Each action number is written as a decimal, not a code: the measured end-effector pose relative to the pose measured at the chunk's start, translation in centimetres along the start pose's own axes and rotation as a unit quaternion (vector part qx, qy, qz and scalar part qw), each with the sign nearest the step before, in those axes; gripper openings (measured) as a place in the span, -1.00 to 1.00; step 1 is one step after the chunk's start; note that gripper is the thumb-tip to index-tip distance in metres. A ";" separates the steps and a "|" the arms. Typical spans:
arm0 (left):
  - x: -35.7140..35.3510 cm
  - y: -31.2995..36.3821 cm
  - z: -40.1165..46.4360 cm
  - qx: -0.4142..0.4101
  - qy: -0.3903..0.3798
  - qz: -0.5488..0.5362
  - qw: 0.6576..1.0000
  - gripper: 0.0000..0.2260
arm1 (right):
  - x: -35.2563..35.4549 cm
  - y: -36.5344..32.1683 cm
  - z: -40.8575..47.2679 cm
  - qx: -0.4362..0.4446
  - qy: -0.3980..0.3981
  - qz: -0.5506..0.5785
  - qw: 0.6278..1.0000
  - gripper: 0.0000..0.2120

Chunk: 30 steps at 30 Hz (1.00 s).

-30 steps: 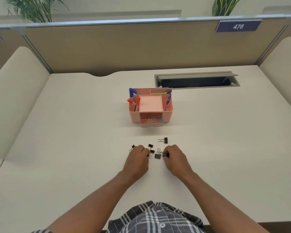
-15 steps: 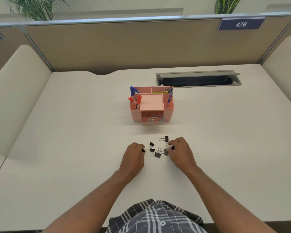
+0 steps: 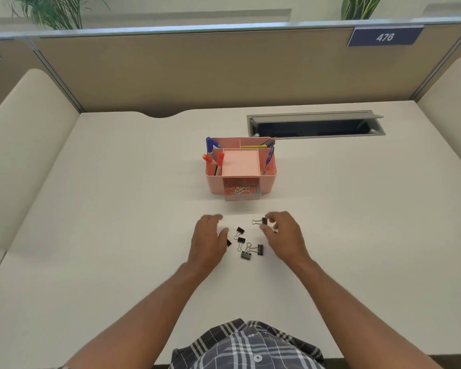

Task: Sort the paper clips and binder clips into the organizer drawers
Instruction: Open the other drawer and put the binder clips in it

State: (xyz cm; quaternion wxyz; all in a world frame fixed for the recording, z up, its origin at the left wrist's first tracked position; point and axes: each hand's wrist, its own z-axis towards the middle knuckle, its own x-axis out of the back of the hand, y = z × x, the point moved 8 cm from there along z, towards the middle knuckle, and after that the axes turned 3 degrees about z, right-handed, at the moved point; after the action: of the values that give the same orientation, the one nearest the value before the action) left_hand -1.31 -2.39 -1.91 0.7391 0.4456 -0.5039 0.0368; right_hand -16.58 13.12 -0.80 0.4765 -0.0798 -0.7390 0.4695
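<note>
Several black binder clips (image 3: 246,255) lie loose on the white desk between my hands. My right hand (image 3: 284,235) has thumb and forefinger around the farthest binder clip (image 3: 262,221), and a small dark piece shows under its fingers. My left hand (image 3: 208,241) hovers with fingers spread; one binder clip (image 3: 228,243) peeks out at its thumb side, held or lying there I cannot tell. Beyond them stands the pink organizer (image 3: 268,179), its clear drawer (image 3: 241,197) pulled out with orange and silver paper clips inside.
Blue and red pens (image 3: 210,153) stand in the organizer's side compartments. An open grey cable hatch (image 3: 314,126) sits in the desk behind it. Beige partition walls (image 3: 224,70) close the back and both sides.
Both hands moved away from me. My right hand went from the near clips to the farthest clip. My left hand's fingers spread open from a closed pinch.
</note>
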 end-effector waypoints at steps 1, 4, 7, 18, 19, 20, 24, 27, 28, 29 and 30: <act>0.4 -0.3 1.0 0.029 0.004 -0.016 0.999 -0.62 | 0.6 -0.4 0.9 -0.015 0.012 0.020 1.000 -0.64; 1.3 -0.5 4.0 0.094 -0.003 -0.046 0.995 -0.34 | 1.5 -2.3 3.3 -0.030 -0.001 0.063 0.998 -0.39; 2.0 0.0 6.7 0.117 -0.023 -0.072 0.990 -0.12 | 2.1 -4.3 5.3 -0.006 -0.028 0.101 0.994 -0.36; 2.4 0.8 10.7 0.115 -0.006 -0.172 0.978 -0.53 | 1.8 -4.4 9.2 -0.068 0.047 0.151 0.985 -0.62; 2.5 0.9 10.6 0.118 0.008 -0.167 0.979 -0.57 | 1.8 -4.3 9.3 -0.080 0.063 0.150 0.983 -0.63; 2.5 0.8 10.5 0.121 0.016 -0.159 0.980 -0.59 | 1.7 -4.3 9.4 -0.086 0.075 0.148 0.982 -0.63; 2.5 0.8 9.7 0.123 0.038 -0.140 0.982 -0.67 | 1.8 -4.1 9.4 -0.080 0.087 0.131 0.984 -0.63; 2.5 0.7 9.6 0.129 0.047 -0.130 0.982 -0.68 | 2.1 -4.1 9.3 -0.073 0.085 0.123 0.986 -0.62; 2.5 0.6 9.7 0.132 0.048 -0.129 0.982 -0.67 | 2.2 -4.1 9.3 -0.073 0.086 0.122 0.986 -0.62; 2.5 0.6 9.7 0.133 0.048 -0.126 0.982 -0.67 | 2.1 -4.2 9.4 -0.074 0.085 0.121 0.986 -0.62; 2.6 0.6 9.8 0.132 0.048 -0.125 0.982 -0.68 | 2.0 -4.1 9.4 -0.076 0.084 0.124 0.986 -0.62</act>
State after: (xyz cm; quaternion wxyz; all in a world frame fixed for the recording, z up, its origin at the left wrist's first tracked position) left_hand -7.34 -9.90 1.40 0.6960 0.5965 -0.3985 0.0316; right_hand -23.66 6.19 2.63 0.4679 -0.2458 -0.7143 0.4588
